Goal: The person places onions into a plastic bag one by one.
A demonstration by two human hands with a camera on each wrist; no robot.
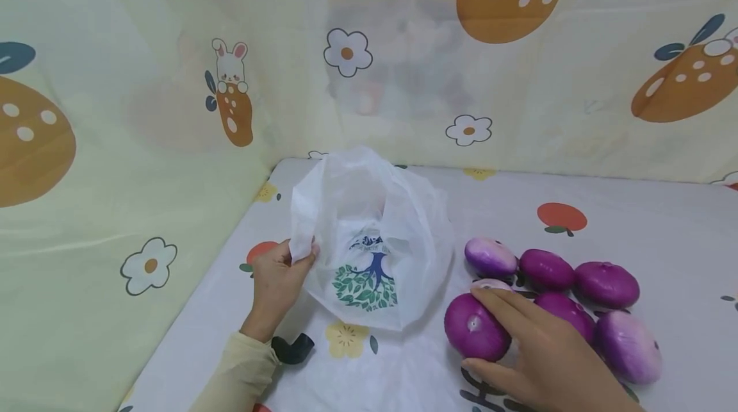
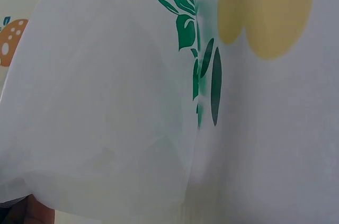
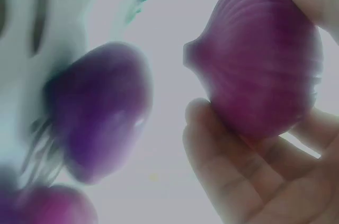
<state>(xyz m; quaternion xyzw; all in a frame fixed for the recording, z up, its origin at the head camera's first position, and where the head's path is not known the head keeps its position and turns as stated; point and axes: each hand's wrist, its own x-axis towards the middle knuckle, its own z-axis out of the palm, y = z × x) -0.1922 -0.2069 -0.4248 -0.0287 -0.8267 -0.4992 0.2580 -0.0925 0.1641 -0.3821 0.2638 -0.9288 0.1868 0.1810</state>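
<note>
Tablecloth (image 1: 634,220), white with printed fruit and flowers, covers the surface and meets a matching curtain (image 1: 144,111) at the back and left. On it, left of centre, stands a thin white plastic bag (image 1: 375,239) with a green and blue tree print, its mouth opening upward and toward the person. The left hand (image 1: 279,277) pinches the bag's near left rim between thumb and fingers, holding that edge up (the left wrist view shows little but bag film and printed leaves).

To the right of the bag lies a cluster of purple onions (image 1: 576,284), close together, some touching. The nearest to the bag is the front onion (image 1: 475,327), round, its stem end facing up toward the camera. The right hand (image 1: 542,348) curls round it, fingers over its top right and thumb below; the right wrist view shows fingers cupping it.

So the bag mouth lies up and to the left of the gripped onion, just beside it, with the right hand far nearer the onions.
</note>
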